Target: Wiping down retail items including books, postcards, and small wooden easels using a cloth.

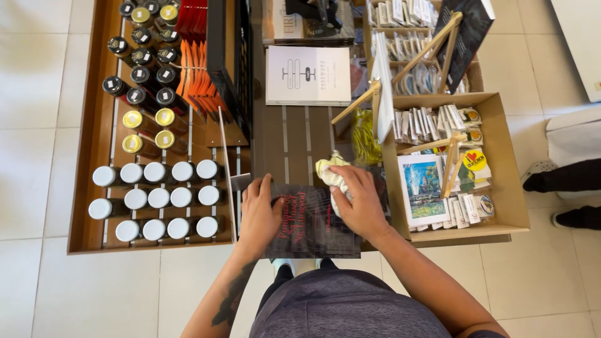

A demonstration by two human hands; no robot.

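A dark book with red lettering on its cover [313, 222] lies flat at the near edge of a brown display table [291, 138]. My left hand [258, 214] rests flat on the book's left side, fingers spread. My right hand [358, 199] is closed on a crumpled pale yellow-white cloth [330, 172], pressing it on the book's upper right part.
A white book [308, 75] lies farther back. At left a wooden tray [84, 188] holds white-capped, gold-capped and black-capped bottles, with orange and red packets [197, 75]. A cardboard box [501, 175] of cards and stickers stands right, with wooden stands. Another person's dark legs [566, 178] are at far right.
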